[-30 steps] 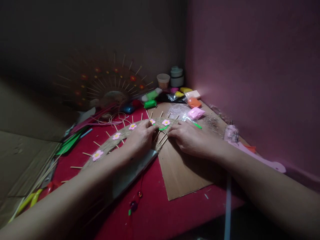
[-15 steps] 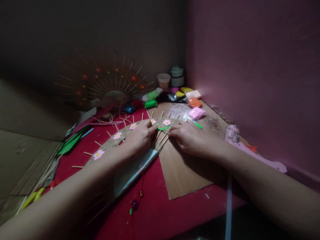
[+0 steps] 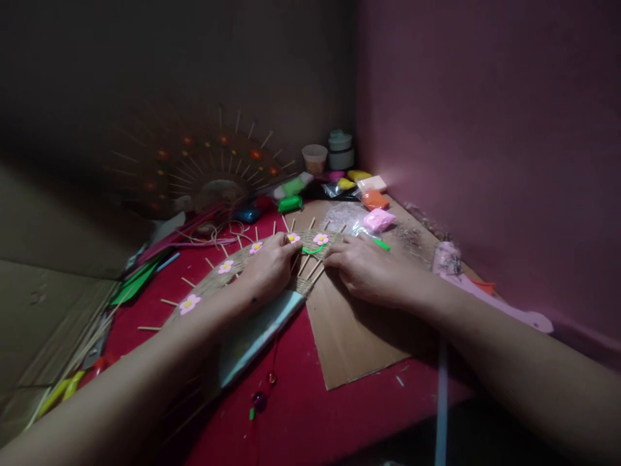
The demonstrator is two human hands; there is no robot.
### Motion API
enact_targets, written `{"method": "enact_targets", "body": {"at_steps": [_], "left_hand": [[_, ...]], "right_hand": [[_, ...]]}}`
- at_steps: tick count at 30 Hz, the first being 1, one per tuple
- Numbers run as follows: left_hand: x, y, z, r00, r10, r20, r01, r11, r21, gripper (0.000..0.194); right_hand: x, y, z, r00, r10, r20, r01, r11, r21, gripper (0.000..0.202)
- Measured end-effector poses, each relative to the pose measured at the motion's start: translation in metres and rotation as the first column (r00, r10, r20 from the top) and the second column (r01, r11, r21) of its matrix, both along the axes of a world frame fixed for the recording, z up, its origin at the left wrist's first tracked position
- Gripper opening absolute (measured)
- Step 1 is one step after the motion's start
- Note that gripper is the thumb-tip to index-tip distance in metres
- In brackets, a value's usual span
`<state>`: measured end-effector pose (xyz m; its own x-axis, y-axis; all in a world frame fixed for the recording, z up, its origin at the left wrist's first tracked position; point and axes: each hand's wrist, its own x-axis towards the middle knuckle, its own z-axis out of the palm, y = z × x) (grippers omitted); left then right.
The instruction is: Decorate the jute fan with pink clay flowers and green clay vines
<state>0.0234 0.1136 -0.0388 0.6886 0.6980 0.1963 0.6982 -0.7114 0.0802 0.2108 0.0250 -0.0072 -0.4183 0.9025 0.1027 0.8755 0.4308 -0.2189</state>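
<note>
On red cloth (image 3: 310, 414), head view: twine-wrapped fan piece (image 3: 213, 285) w/ stick spokes & pink flowers lies flat, partly over cardboard sheet (image 3: 354, 336). Left hand (image 3: 269, 268) pressed flat on it, fingers loosely curled, gripping nothing clearly. Right hand (image 3: 361, 268) rests at its rim, fingertips by green strip (image 3: 313, 250); grip can't tell. Clay packs (image 3: 376, 199) near the corner.

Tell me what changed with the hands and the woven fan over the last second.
Almost nothing. The left hand and right hand stay pressed on the woven fan, fingers meeting by the green strip. The whole view drifted slightly; nothing was picked up or released. The cardboard sheet stayed put.
</note>
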Motion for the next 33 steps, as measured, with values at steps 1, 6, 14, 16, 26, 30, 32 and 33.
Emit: {"method": "enact_targets", "body": {"at_steps": [1, 6, 14, 16, 26, 30, 32, 33], "left_hand": [[0.000, 0.001, 0.001, 1.000, -0.004, 0.001, 0.004, 1.000, -0.012, 0.030], [-0.001, -0.002, 0.008, 1.000, -0.009, 0.005, 0.009, 1.000, 0.008, 0.027], [0.003, -0.027, 0.003, 0.989, -0.134, -0.068, 0.138, 0.988, 0.070, 0.018], [0.004, -0.027, 0.001, 0.985, -0.140, -0.100, 0.147, 0.986, 0.074, 0.016], [0.000, -0.035, 0.032, 0.996, -0.064, -0.060, 0.069, 0.994, 0.086, 0.036], [-0.009, -0.056, 0.046, 0.995, -0.079, -0.064, 0.086, 0.991, 0.099, 0.033], [-0.012, -0.074, 0.050, 0.992, -0.103, -0.067, 0.108, 0.992, 0.073, 0.028], [-0.013, -0.086, 0.051, 0.991, -0.117, -0.068, 0.120, 0.992, 0.044, 0.024]], "right_hand": [[0.000, 0.000, -0.001, 1.000, 0.001, -0.003, -0.001, 1.000, 0.009, 0.031], [0.000, 0.001, -0.001, 1.000, 0.006, 0.005, -0.006, 1.000, 0.000, 0.032], [0.000, 0.001, -0.004, 1.000, 0.004, -0.007, -0.003, 0.999, 0.035, 0.029], [0.001, 0.002, -0.004, 1.000, 0.003, 0.001, -0.003, 1.000, 0.029, 0.028], [0.006, 0.006, -0.012, 0.978, 0.047, -0.201, -0.009, 0.983, 0.184, 0.027], [0.009, 0.003, -0.007, 0.926, 0.014, -0.377, 0.099, 0.956, 0.277, 0.029], [0.010, 0.001, -0.003, 0.883, 0.020, -0.470, 0.150, 0.935, 0.322, 0.030], [0.010, -0.001, 0.000, 0.853, 0.019, -0.522, 0.187, 0.922, 0.339, 0.029]]}}
